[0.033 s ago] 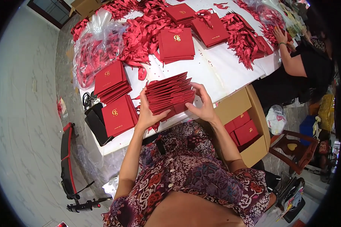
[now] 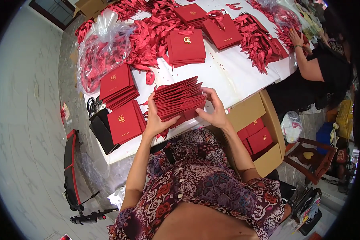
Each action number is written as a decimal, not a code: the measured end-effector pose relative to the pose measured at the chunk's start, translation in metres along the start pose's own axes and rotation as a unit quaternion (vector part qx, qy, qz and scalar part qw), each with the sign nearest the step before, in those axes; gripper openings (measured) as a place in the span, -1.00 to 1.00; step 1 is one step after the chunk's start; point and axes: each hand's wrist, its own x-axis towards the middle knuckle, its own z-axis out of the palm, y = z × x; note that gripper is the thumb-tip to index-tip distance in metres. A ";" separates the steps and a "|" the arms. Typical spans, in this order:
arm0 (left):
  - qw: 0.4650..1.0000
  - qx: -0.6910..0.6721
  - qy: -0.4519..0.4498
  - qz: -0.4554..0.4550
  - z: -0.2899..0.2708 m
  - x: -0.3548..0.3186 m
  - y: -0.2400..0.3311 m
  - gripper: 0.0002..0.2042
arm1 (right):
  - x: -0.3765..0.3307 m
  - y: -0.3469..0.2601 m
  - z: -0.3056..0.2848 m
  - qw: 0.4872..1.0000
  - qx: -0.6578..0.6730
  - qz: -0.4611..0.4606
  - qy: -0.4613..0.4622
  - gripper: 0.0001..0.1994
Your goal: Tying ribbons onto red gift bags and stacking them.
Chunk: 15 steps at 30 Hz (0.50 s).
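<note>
Between my hands stands a stack of flat red paper bags, edges facing up, at the table's near edge. My left hand grips its left end, thumb along the near side. The right end is held by my right hand, with the thumb in front and fingers behind. To the left lie two piles of red bags with gold print, a nearer pile and a farther pile. Beyond my hands another pile of red bags rests on the white tabletop.
An open cardboard box with red bags inside stands at my right. Heaps of red ribbon and a clear plastic bag cover the far left. A black pouch lies at the left edge. Another person's hand touches ribbons at far right.
</note>
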 end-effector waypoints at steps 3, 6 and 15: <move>1.000 -0.017 0.000 -0.010 -0.001 0.000 0.002 0.06 | 0.004 -0.004 -0.003 0.999 0.036 0.022 -0.015 -0.39; 1.000 -0.012 -0.007 0.000 -0.004 0.001 0.004 0.06 | 0.005 -0.001 -0.012 0.999 0.007 -0.024 -0.048 -0.47; 0.998 0.015 -0.056 -0.039 -0.013 0.003 0.008 0.08 | 0.042 0.021 -0.021 0.988 0.104 0.097 -0.058 -0.76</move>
